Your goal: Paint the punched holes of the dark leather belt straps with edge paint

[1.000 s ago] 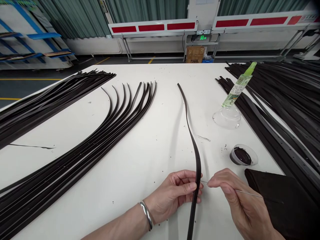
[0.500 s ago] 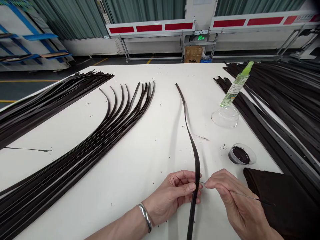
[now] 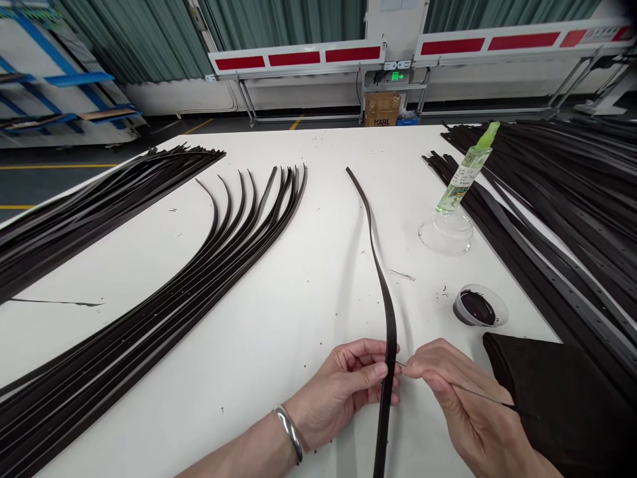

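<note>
My left hand point(image 3: 343, 377), with a silver bangle on the wrist, pinches a long black strap point(image 3: 382, 285) between thumb and fingers. The strap stands on edge and curves away over the white table. From the right, my right hand point(image 3: 460, 392) grips a thin metal needle-like tool point(image 3: 478, 393). Its fine tip meets the strap's edge beside my left fingertips, and its dark rear end sticks out behind the hand. A small clear cup of dark liquid point(image 3: 478, 307) stands beyond my right hand. Near that hand lies a folded dark cloth point(image 3: 542, 385).
Several black straps point(image 3: 199, 279) fan across the left of the white table point(image 3: 279, 318), with another bundle point(image 3: 109, 199) behind them. More straps point(image 3: 562, 199) lie along the right side. A green spray bottle point(image 3: 465, 176) leans beside a clear plastic dome point(image 3: 446, 234).
Both hands keep nearly the same position on the strap. The tool's rear end has tilted slightly downward. The whole view has shifted a little.
</note>
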The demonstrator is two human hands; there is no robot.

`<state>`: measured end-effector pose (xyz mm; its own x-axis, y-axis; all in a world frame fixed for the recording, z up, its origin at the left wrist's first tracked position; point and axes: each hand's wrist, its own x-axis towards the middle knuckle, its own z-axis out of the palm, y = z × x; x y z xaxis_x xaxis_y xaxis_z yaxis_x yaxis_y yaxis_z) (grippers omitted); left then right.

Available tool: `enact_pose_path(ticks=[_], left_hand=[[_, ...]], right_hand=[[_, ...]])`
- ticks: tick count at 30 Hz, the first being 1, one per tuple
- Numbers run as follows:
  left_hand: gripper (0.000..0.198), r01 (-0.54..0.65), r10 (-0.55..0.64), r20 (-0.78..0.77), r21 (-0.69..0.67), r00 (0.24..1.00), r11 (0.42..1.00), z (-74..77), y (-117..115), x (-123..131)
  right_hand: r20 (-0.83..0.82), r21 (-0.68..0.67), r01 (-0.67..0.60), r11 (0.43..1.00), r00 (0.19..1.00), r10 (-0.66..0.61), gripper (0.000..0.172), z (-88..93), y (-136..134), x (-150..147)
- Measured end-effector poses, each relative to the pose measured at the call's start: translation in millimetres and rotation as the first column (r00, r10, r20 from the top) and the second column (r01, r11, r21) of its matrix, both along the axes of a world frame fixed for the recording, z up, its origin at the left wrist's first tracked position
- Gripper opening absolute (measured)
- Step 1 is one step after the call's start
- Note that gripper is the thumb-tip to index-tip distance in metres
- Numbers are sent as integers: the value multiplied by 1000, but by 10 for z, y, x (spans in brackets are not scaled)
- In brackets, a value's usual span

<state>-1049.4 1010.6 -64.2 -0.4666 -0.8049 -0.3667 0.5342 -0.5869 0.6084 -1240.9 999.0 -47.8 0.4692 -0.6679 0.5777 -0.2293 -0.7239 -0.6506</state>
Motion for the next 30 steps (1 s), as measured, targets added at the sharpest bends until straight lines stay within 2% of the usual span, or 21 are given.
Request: enact_pose_path(ticks=[1,3,5,7,9,11,14,19,23,28,30], left_hand=[[17,-2,2,-4,1,1000,1000,0,1,2],[18,6,-6,-6,11,1000,1000,5,2,9],[21,15,-15,-4,24,1000,1000,16,1,16],[22,24,-23,-6,31,1000,999,33,-2,19],[24,32,-31,-14,26,999,999,51,-4,19],[25,41,-41,-22,14,999,999,65,-2,16],[25,38,-38,-19,10,999,999,67,11,15],[20,68,-69,10,40,998,997,35,42,45],[21,74,-76,20,83,997,994,19,47,75],[21,61,-65,28,118,997,991,34,43,72],[19,11,-19,56,136,998,991,66,48,61]], right_hand=[[9,24,23,999,1000,-23,32,-2,16,-19],[45,102,148,984,987,-153,31,-16,45,-57],[62,216,295,931,947,-314,30,-43,54,-77],[0,360,378,853,915,-405,24,-72,31,-60],[-66,520,365,773,919,-389,18,-84,-17,-6],[-45,655,285,700,939,-340,20,-66,-72,69],[59,743,183,644,940,-336,24,3,-149,168],[126,721,217,658,892,-433,26,79,-331,169],[134,693,247,677,879,-457,28,73,-459,131],[116,732,198,652,906,-406,31,152,-366,-32],[128,717,236,656,881,-456,35,212,-333,-227]])
